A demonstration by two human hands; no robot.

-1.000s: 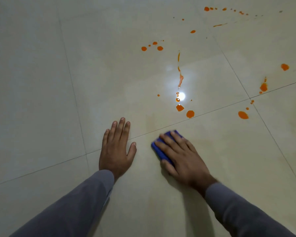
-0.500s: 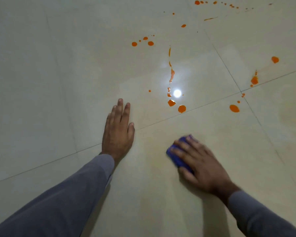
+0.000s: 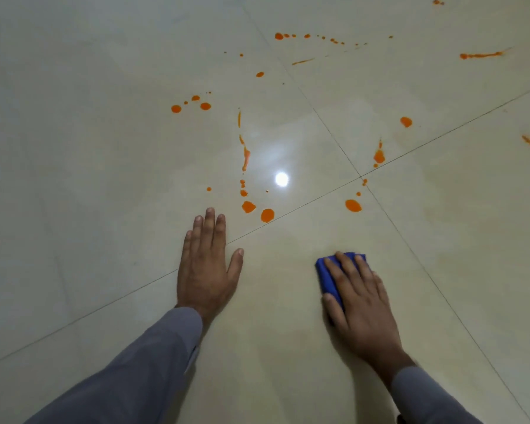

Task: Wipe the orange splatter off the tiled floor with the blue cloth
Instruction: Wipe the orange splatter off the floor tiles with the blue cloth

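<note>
Head view showed my right hand (image 3: 360, 296) pressed flat on the blue cloth (image 3: 328, 278), fingers extended over it rather than curled, with the cloth bearing on the tiled floor (image 3: 89, 179). My left hand (image 3: 207, 264) lay flat on the tile as a brace, fingers straight and together, thumb spread, holding nothing.

Change noted against the preceding second: the cloth had travelled to my right across the near tile, away from the left hand, so the two hands stood well apart where they had been just beside each other. The left hand had kept its brace position near the grout line (image 3: 303, 203).

Consequence for the task: I judged that the stroke had covered only the near tile, which carried a faint yellowish haze and no distinct drops. The orange splatter (image 3: 266, 215) remained unwiped. Its nearest drops sat just beyond the left fingertips; another drop (image 3: 353, 205) sat ahead of the cloth, and further spots and streaks extended to the far tiles.

Progress I assessed as early. The next stroke would need to carry the cloth forward across the grout line into those nearest drops, with firm flat pressure, since a loaded cloth could smear colour onto cleaned tile.
</note>
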